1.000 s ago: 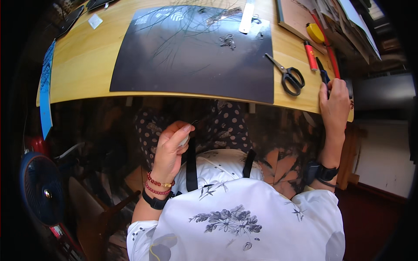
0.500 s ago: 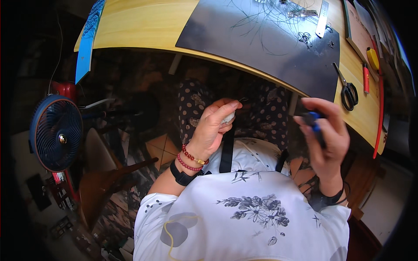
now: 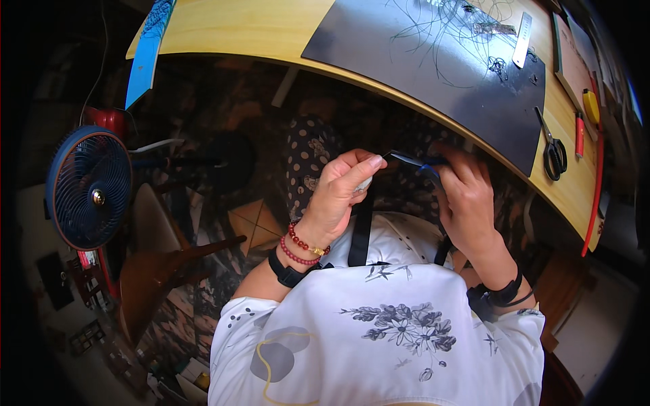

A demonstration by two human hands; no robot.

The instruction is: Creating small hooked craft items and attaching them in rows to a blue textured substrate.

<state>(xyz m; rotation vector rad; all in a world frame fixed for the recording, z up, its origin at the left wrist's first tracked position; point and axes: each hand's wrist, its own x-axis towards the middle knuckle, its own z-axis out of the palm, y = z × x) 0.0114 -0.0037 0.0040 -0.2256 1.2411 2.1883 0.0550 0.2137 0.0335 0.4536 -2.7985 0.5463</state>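
My left hand (image 3: 340,184) is closed in a pinch on a thin dark wire (image 3: 386,154), whose short end pokes out past thumb and forefinger. Something small and whitish (image 3: 364,184) shows inside its curled fingers; what it is I cannot make out. To the right, my right hand (image 3: 465,196) grips a small blue-handled tool (image 3: 428,168) with narrow metal jaws, perhaps pliers or snips. Its tip points left and reaches the wire end, close to my left fingertips. Both hands are above my lap, in front of the table edge.
On the yellow wooden table (image 3: 237,30) lies a dark mat (image 3: 406,68) with tangled thin wires (image 3: 447,30), a metal ruler (image 3: 522,40) and black scissors (image 3: 554,154) near its right edge. A blue strip (image 3: 142,71) overhangs at left. A fan (image 3: 91,189) and brown chair (image 3: 152,271) stand left.
My right hand has swung left with the blue-handled tool, bringing its tip to the wire end. My left hand keeps its pinch. The view has shifted slightly.
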